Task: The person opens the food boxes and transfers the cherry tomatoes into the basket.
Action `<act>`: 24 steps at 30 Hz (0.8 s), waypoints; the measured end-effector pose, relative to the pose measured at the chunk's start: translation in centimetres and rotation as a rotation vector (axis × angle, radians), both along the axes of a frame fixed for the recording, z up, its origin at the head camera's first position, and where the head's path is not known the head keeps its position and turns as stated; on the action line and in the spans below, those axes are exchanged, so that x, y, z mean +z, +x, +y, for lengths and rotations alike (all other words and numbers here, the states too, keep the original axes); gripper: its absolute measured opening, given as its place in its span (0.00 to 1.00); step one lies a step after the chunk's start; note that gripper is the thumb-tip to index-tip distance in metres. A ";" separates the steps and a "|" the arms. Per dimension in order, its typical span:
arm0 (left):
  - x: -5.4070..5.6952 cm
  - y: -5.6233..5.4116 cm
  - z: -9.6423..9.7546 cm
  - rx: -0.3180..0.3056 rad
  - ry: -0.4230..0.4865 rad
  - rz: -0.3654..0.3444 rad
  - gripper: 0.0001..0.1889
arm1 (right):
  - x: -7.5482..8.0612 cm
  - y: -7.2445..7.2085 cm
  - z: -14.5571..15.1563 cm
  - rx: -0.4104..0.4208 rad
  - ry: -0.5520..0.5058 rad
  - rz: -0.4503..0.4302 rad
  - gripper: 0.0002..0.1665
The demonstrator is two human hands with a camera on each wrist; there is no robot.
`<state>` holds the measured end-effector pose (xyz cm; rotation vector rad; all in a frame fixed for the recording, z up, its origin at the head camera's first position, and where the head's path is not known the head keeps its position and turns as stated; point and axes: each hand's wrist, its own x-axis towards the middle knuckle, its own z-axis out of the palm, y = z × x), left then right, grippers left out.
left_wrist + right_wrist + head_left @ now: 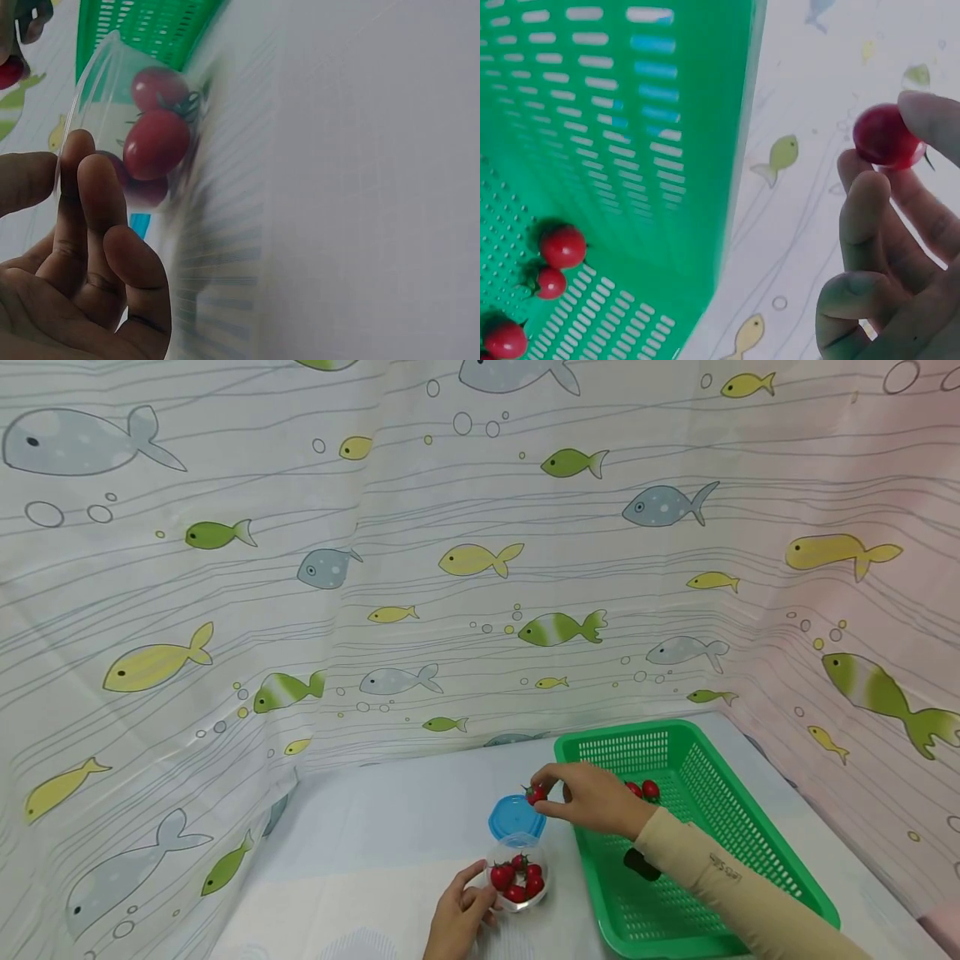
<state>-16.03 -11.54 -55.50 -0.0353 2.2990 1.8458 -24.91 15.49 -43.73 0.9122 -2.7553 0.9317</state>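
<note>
My right hand (592, 797) pinches a cherry tomato (889, 136) between thumb and fingertips, above the blue lid (516, 818) and just left of the green basket's wall. Green leaves show on the tomato. My left hand (461, 910) holds the rim of a clear plastic container (542, 902), thumb on one side and fingers on the other. Several red cherry tomatoes (156, 145) lie inside that container, some with green stems. The blue lid lies on the table behind the container.
A green slotted basket (780, 827) stands at the right, beneath my right forearm. Several cherry tomatoes (562, 246) lie in its far part. A white table covering (337, 852) spreads to the left. Fish-printed curtains (465, 643) hang behind and at both sides.
</note>
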 end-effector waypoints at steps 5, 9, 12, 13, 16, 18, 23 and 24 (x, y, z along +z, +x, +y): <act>0.1 0.0 0.0 0.002 -0.009 -0.001 0.34 | 0.2 -0.4 1.0 -0.075 -0.048 0.017 0.19; 0.1 -0.1 0.1 0.004 -0.006 -0.001 0.34 | 0.1 -0.8 2.1 -0.116 -0.100 0.012 0.19; 0.0 0.0 0.1 0.002 -0.004 0.001 0.34 | -0.2 -1.3 2.9 -0.147 -0.136 -0.010 0.18; 0.1 0.0 0.1 0.001 -0.005 0.003 0.34 | -0.3 -1.4 3.2 -0.160 -0.140 -0.014 0.18; 0.0 0.0 0.1 0.000 -0.005 0.007 0.34 | -1.0 -2.0 4.0 -0.202 -0.132 0.005 0.18; 0.1 0.0 0.1 0.002 -0.008 0.001 0.34 | -1.4 -2.4 4.6 -0.229 -0.122 0.008 0.19; 0.1 0.0 0.1 0.005 -0.014 -0.005 0.34 | -2.7 -3.2 6.2 -0.277 -0.105 -0.015 0.21; 0.1 0.0 0.1 0.005 -0.014 -0.005 0.34 | -2.8 -3.2 6.5 -0.285 -0.100 -0.016 0.21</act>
